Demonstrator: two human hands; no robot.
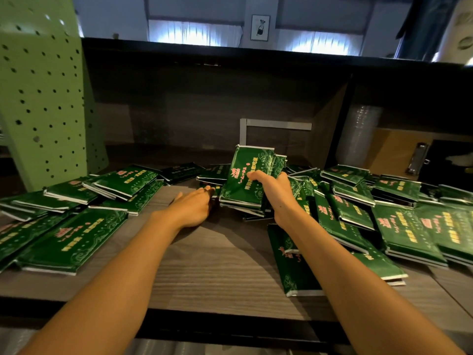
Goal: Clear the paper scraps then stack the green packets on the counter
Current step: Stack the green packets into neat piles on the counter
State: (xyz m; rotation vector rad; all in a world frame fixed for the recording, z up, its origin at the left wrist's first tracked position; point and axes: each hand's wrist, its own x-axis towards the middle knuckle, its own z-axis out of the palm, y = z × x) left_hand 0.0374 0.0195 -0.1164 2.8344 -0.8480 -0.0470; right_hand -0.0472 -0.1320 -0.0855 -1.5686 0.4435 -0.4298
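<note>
Grey wood-grain counter top [204,267], backed along its far edge by a dark wood-grain panel [184,114] under a black overhanging ledge [217,51]. At the left edge, a pale green perforated metal board [38,98]. Above the ledge, a small framed picture [260,27] between one bright, white-curtained window [194,33] and another [325,44]. Past the right edge, a sleeve of clear plastic cups [358,139].

No writing could be read. The green packets [249,160] on the counter [204,265] carried yellow and pink print beside a red crest, on the raised one at centre and on those lying left and right, yet the characters were too blurred to make out. The framed picture [260,27] on the far wall was too small to show lettering
</note>
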